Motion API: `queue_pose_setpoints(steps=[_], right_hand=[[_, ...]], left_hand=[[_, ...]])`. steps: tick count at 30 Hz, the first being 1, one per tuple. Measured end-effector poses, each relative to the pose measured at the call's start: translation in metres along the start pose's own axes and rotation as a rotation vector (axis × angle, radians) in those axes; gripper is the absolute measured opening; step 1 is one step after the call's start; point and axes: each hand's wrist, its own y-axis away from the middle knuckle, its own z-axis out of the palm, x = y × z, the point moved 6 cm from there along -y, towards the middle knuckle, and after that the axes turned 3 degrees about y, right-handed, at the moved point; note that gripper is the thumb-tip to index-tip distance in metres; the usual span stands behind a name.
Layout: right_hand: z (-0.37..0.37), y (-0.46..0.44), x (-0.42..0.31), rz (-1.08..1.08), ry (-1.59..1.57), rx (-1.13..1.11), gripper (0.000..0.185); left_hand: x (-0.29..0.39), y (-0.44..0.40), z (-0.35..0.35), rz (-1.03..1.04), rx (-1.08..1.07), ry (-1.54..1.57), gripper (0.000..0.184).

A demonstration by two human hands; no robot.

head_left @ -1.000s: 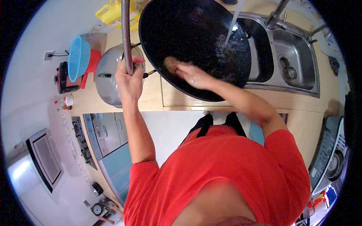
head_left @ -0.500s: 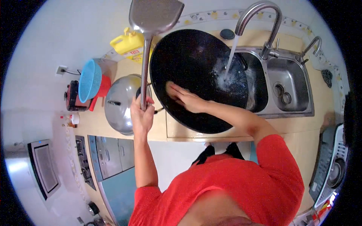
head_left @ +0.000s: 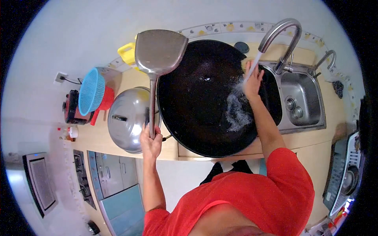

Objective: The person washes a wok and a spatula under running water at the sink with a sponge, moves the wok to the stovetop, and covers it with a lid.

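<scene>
My left hand (head_left: 151,143) is wrapped round the handle of a wok spatula (head_left: 161,51), its broad steel blade raised high. A large black wok (head_left: 197,118) lies over the counter and the left sink basin, with foamy water at its right side. At the wok's upper right rim is my right hand (head_left: 254,80), closed on a yellowish sponge (head_left: 245,64) that shows only partly past the fingertips. A stream from the tall faucet (head_left: 281,25) falls over that hand. Left of the wok, a domed steel lid (head_left: 130,104) lies near my left hand.
The right sink basin (head_left: 309,82) holds two drain fittings. A smaller tap (head_left: 328,59) curves over the far right. To the left stand a blue basket (head_left: 91,92), a red pot (head_left: 106,98), a dark red cooker (head_left: 73,106) and a yellow jug (head_left: 126,53), partly hidden by the spatula.
My right hand has gone with the sponge from the wok's left inner side to its upper right rim, under the water. The spatula has come lower in view, still held in my left hand.
</scene>
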Motion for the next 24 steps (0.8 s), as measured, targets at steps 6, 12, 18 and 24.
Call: queue_pose_setpoints(steps=[6, 12, 18, 24], right_hand=[[0.000, -0.037, 0.033, -0.086, -0.231, 0.147, 0.038], [0.024, -0.078, 0.023, -0.075, -0.532, 0.143, 0.030], [-0.007, -0.140, -0.086, -0.227, -0.660, 0.092, 0.027], [-0.053, -0.118, -0.199, -0.383, -0.984, 0.196, 0.028]], left_hand=[[-0.007, -0.008, -0.001, 0.066, -0.030, -0.018, 0.010], [-0.001, -0.020, -0.003, 0.000, -0.120, -0.052, 0.013], [0.022, -0.036, 0.001, 0.022, -0.155, -0.106, 0.014], [0.038, -0.062, 0.017, 0.109, -0.150, -0.036, 0.015]])
